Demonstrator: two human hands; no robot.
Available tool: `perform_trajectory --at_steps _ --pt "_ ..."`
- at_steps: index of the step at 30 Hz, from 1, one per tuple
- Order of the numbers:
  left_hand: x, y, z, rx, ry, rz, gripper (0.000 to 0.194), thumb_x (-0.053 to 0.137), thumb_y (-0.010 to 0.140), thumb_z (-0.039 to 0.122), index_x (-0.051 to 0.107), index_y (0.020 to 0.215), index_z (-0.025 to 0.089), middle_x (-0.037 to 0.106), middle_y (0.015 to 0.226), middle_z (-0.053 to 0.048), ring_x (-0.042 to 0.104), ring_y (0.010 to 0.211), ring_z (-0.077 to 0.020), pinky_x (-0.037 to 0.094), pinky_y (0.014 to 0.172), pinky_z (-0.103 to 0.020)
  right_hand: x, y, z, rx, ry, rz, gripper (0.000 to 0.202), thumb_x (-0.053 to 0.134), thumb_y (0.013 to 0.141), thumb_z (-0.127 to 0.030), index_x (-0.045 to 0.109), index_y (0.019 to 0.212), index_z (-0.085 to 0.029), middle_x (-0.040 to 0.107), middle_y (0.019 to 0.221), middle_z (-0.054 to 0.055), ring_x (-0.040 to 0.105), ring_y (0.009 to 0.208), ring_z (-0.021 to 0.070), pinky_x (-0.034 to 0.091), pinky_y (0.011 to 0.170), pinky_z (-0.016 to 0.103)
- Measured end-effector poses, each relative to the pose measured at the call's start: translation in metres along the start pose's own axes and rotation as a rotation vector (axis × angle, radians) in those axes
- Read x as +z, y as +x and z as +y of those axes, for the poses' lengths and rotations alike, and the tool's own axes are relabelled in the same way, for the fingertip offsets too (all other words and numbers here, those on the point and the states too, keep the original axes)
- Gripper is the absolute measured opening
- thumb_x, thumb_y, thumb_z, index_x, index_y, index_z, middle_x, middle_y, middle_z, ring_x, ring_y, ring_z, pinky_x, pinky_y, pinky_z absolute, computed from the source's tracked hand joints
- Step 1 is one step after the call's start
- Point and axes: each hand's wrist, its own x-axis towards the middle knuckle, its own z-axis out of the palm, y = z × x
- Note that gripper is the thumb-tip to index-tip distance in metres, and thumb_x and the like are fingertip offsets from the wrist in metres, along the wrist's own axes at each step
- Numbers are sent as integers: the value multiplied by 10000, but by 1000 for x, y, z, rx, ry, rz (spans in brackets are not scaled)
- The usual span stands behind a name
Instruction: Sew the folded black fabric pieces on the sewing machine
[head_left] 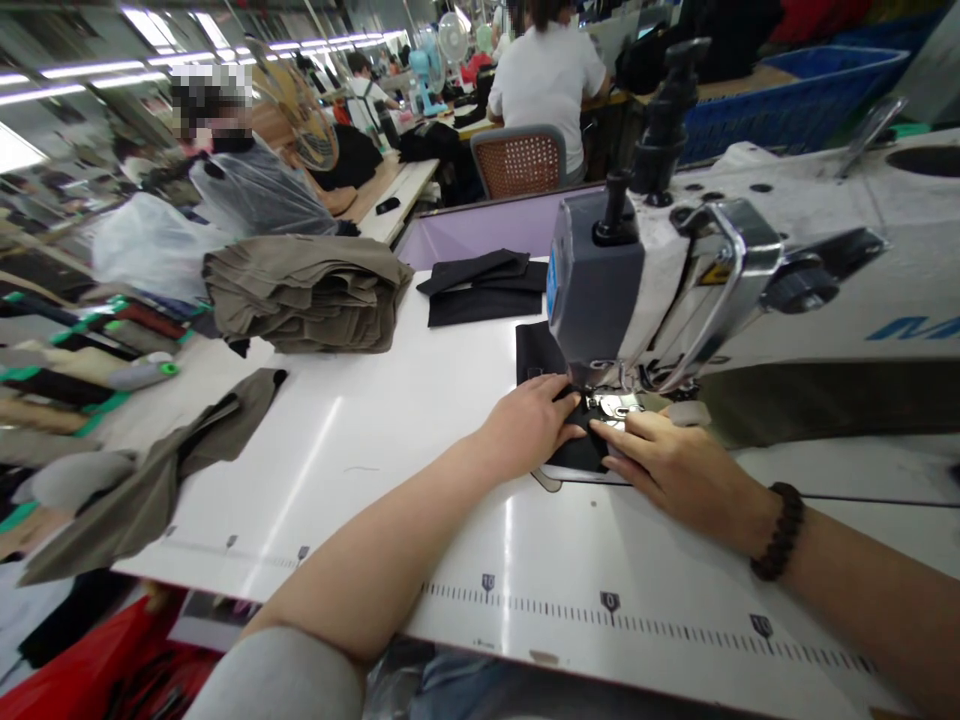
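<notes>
A piece of black fabric (531, 350) lies flat on the sewing machine's bed, partly under the machine head (596, 280). My left hand (529, 425) presses on it from the left, fingers stretched out and spread beside the presser foot (616, 405). On the other side, my right hand (679, 465) rests with extended fingers at the cloth's near right edge, fingertips close to the foot. Neither hand grips the fabric. Both hands and the machine head cover parts of the cloth, and the needle point cannot be made out.
A stack of olive-brown fabric pieces (307, 290) and folded black pieces (484, 288) lie on the white table (360, 480). Loose brown cloth (165, 490) hangs at the left, near thread cones (97, 370). Behind are a chair (520, 162), a blue crate (750, 120) and people.
</notes>
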Motion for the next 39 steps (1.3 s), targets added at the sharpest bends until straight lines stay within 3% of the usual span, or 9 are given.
perform_trajectory --at_steps 5,22,26,30,35,39 --pt "-1 1 -1 -12 2 -19 369 497 870 363 551 1129 107 538 1166 -111 475 1124 -227 420 920 -318 3 -1 0 7 10 8 319 402 889 -256 569 1123 -119 642 857 100 577 759 187 404 681 326" --pt "0 4 -4 -2 -6 -24 366 495 872 339 552 1134 90 527 1183 -130 475 1116 -245 412 933 -336 5 1 2 26 29 29 329 408 888 -266 566 1120 -94 641 898 114 578 758 187 413 688 333" --pt "-5 -4 0 117 -27 -49 215 469 887 231 627 991 128 580 1096 -80 547 979 -206 458 850 -313 1 -1 2 -77 102 34 298 388 904 -287 629 988 -134 605 736 57 533 660 143 370 633 293" --pt "-17 -12 6 318 -102 -140 251 416 909 194 658 880 136 612 1036 -52 559 926 -171 463 817 -275 -4 -4 -1 -174 145 36 321 362 918 -305 653 918 -168 544 641 16 462 590 119 328 616 287" --pt "-24 -12 8 268 -130 -195 258 406 916 198 651 961 129 611 1067 -60 561 957 -175 465 824 -278 -4 -4 -2 -167 133 40 339 350 924 -310 654 897 -162 539 633 12 449 587 115 320 623 284" --pt "-17 -12 6 242 -132 -133 261 413 916 219 660 933 137 613 1054 -55 570 936 -171 472 809 -274 -3 -4 -1 -127 125 31 329 357 920 -317 648 947 -164 555 650 17 460 585 116 320 626 289"
